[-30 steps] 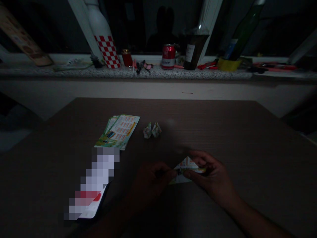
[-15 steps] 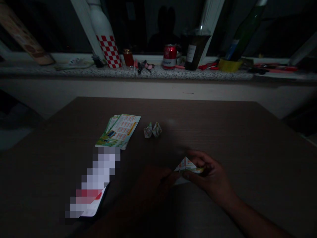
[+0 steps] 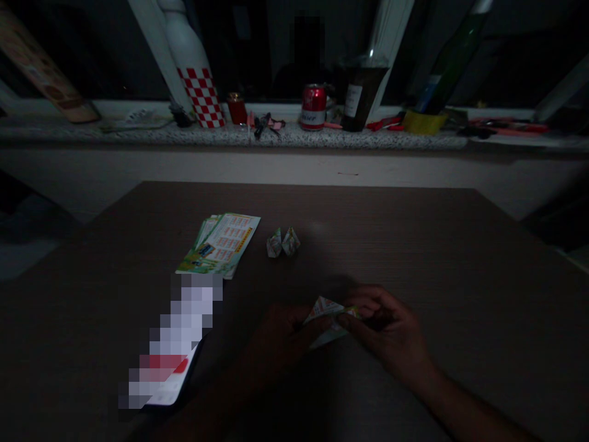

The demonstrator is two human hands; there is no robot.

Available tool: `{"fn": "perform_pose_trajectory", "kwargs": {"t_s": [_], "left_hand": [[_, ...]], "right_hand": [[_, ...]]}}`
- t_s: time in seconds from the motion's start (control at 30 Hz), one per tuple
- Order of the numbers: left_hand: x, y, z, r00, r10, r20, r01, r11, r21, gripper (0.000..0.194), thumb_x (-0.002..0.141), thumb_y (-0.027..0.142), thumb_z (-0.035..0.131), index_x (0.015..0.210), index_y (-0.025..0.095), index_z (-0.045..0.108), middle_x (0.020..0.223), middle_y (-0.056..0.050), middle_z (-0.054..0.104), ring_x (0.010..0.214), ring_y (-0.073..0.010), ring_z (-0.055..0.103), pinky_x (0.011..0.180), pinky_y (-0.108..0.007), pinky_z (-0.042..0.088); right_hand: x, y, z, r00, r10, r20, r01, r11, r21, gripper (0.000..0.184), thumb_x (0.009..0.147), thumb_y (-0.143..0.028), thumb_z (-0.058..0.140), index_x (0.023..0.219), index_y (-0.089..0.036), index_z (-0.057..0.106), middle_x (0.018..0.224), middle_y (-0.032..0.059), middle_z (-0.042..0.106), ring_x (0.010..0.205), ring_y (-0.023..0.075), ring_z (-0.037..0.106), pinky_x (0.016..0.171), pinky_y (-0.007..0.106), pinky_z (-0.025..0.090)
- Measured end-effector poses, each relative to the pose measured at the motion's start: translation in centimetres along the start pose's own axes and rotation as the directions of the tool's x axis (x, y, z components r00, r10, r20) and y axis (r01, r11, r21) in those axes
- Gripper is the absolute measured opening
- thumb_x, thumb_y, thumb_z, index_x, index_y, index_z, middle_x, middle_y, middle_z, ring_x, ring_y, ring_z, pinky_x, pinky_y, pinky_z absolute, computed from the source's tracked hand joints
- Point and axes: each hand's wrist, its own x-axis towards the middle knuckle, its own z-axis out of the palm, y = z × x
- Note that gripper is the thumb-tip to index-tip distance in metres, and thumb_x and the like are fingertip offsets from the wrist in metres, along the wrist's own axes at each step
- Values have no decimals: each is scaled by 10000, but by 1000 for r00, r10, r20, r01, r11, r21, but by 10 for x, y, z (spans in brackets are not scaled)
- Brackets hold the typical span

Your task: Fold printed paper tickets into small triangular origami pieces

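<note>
Between my hands, above the lower middle of the table, is a folded piece of printed paper (image 3: 323, 305) with a pointed top. My left hand (image 3: 288, 334), dim in shadow, grips its left side with the thumb across the front. At its right side, my right hand (image 3: 391, 325) pinches the paper between thumb and fingers. Two small folded paper shapes (image 3: 282, 243) stand close together farther back. To their left lies a stack of printed leaflets (image 3: 225, 242), green at the near end.
A lit phone (image 3: 172, 350), its screen pixelated, lies on the dark wooden table (image 3: 391, 233) at the left. On the stone windowsill (image 3: 285, 138) stand a red-and-white checked bottle (image 3: 202, 92), a red can (image 3: 313, 107), a dark cup (image 3: 361, 98), yellow tape (image 3: 424, 121) and a green bottle (image 3: 453, 61).
The folded paper has shifted a little left and tilted. My left hand has come up higher around its left side, and my right thumb has moved slightly left along the paper.
</note>
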Motion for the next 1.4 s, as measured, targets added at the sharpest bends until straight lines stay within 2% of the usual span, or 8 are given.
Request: {"fn": "perform_pose_trajectory", "kwargs": {"t_s": [0.17,0.33,0.57,0.73,0.9,1.03,1.17,1.4], "left_hand": [[0,0,-6,999,-25,-31,25,1000,5,439,848,510,511,702,122,655,559,39,421,518,-89,333,461,-204,218],[-2,0,-8,1000,-17,-24,17,1000,10,455,853,513,510,704,116,676,564,26,453,527,-95,369,474,-209,235],[-3,-6,-7,998,-13,67,20,994,-108,434,838,520,549,675,122,604,584,40,419,540,-82,328,487,-199,237],[-2,-4,-7,978,-19,208,64,975,-211,422,821,519,574,733,111,638,615,21,479,547,-80,354,494,-197,248],[-1,-3,-6,966,-47,253,119,954,-274,423,778,534,622,705,117,644,609,24,501,535,-77,370,502,-197,270],[-1,-4,-7,964,-39,263,115,953,-281,427,776,534,627,704,116,670,598,24,521,519,-74,376,499,-196,276],[0,-5,-8,964,-39,262,119,947,-297,408,795,509,621,748,109,683,629,15,538,544,-78,392,515,-196,286],[1,-7,-8,961,-22,274,112,942,-315,386,803,494,621,789,116,697,666,-1,592,551,-81,436,524,-195,312]], "right_hand": [[1,-2,-7,970,-244,-9,232,933,-276,168,765,-162,725,906,-250,707,875,16,709,705,117,652,629,209,539],[4,-7,-9,953,-282,108,302,890,-342,144,815,-167,673,941,-217,723,963,58,703,790,153,665,656,242,540],[1,-13,-8,937,-208,282,304,882,-360,137,876,-176,569,789,-171,675,683,8,641,617,117,597,574,220,457],[-3,-12,-12,917,-135,375,288,874,-390,289,902,-198,478,619,-181,534,526,-51,417,474,81,425,464,208,323],[-4,-12,-13,909,-72,411,240,897,-371,346,908,-235,450,565,-194,428,516,-59,315,455,79,343,450,216,274],[-5,-12,-13,910,-37,413,199,912,-357,389,923,-276,432,544,-193,428,481,-55,355,432,76,364,442,212,287],[-6,-12,-12,913,102,394,49,933,-355,421,944,-373,415,577,-183,495,446,-36,460,401,77,421,410,194,311],[-7,-16,-11,922,157,353,-34,944,-329,483,929,-458,425,527,-191,441,393,-47,422,345,60,356,353,183,258]]}}
